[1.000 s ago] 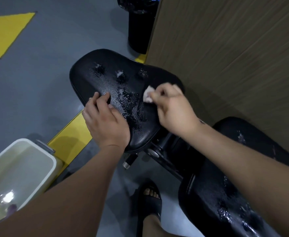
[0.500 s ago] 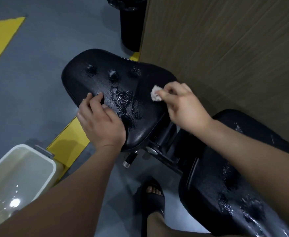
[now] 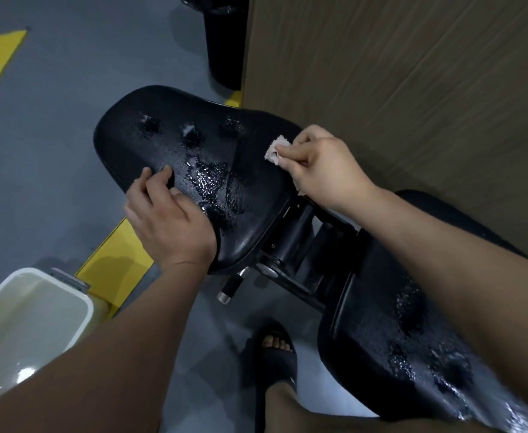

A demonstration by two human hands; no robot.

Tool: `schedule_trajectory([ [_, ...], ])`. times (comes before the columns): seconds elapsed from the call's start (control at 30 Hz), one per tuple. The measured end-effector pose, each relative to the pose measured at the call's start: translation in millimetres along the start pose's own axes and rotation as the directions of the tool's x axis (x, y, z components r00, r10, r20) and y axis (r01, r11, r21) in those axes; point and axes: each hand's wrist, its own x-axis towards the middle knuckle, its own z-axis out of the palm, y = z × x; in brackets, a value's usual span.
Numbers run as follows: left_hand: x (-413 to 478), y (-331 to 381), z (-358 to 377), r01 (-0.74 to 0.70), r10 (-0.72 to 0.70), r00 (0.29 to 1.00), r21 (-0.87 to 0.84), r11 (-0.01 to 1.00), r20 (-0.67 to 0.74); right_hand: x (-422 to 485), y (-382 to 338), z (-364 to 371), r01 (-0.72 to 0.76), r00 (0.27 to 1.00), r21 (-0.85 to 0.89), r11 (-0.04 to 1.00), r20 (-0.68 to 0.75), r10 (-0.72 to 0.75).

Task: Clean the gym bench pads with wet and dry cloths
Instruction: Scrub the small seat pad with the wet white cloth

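Head view, looking down: both bare forearms reached forward from the bottom edge. Nearest, a foot in a black sandal [image 3: 276,351] stood on the grey floor [image 3: 37,151] between the arms. To the left of it a white tub [image 3: 80,295] sat on the floor, holding clear water that caught the light. To the right, the nearer bench pad [image 3: 397,339] lay black and beaded with water, and a black hinge bracket [image 3: 297,245] joined it to the seat pad [image 3: 225,157].

The left hand [image 3: 169,220] lay palm down over the seat pad's near left edge, its fingers loosely bent with the tips pressing on the vinyl and holding nothing I could see. A puddle of droplets lay on the middle of that pad, just beside the hand. The right hand [image 3: 325,170] was at the pad's right edge, knuckles up, fingers and thumb pinching a small crumpled white cloth [image 3: 275,150] that touched the surface.

Farther off, a dark upright bin [image 3: 225,42] stood beside a wood-grain wall [image 3: 412,89]; I could not tell what it held.
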Motion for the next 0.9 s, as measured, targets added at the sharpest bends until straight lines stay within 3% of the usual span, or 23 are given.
schedule_trajectory([
  [0.1, 1, -1, 1, -0.006, 0.006, 1.000, -0.007, 1.000, -0.002, 16, 3, 1, -0.006, 1.000, -0.020, 1.000, 0.002, 0.006],
  [0.23, 1, -2, 0, -0.005, 0.004, 1.000, -0.027, 1.000, -0.004, 55, 13, 9, -0.160, 0.987, -0.168, 0.973, -0.053, 0.153],
  [0.3, 1, -2, 0, 0.000, 0.000, 1.000, -0.029, 1.000, -0.008, 51, 0, 20, -0.074, 0.997, -0.222, 0.972, -0.035, 0.068],
  [0.4, 2, -2, 1, -0.013, 0.013, 1.000, -0.009, 1.000, -0.013, 22, -16, 32, 0.187, 0.982, -0.163, 0.969, 0.041, -0.183],
  [0.47, 3, -2, 1, -0.011, 0.011, 1.000, 0.001, 1.000, -0.016, 27, -9, 28, 0.234, 0.972, -0.156, 0.959, 0.061, -0.228],
  [0.57, 3, -2, 0, -0.006, 0.006, 1.000, 0.006, 1.000, -0.010, 70, 8, 23, 0.053, 0.998, -0.184, 0.982, 0.031, -0.048],
  [0.67, 4, -1, 1, 0.005, -0.005, 1.000, 0.008, 1.000, -0.005, 118, 10, 29, -0.050, 0.989, -0.216, 0.975, 0.123, 0.078],
  [0.8, 3, -1, 1, 0.012, -0.012, 1.000, 0.027, 1.000, 0.007, 166, -4, 40, -0.141, 0.943, -0.061, 0.988, 0.297, 0.152],
  [0.9, 3, -1, 2, 0.015, -0.014, 1.000, 0.034, 0.999, -0.003, 187, -19, 48, -0.120, 0.916, 0.069, 0.990, 0.393, 0.084],
])
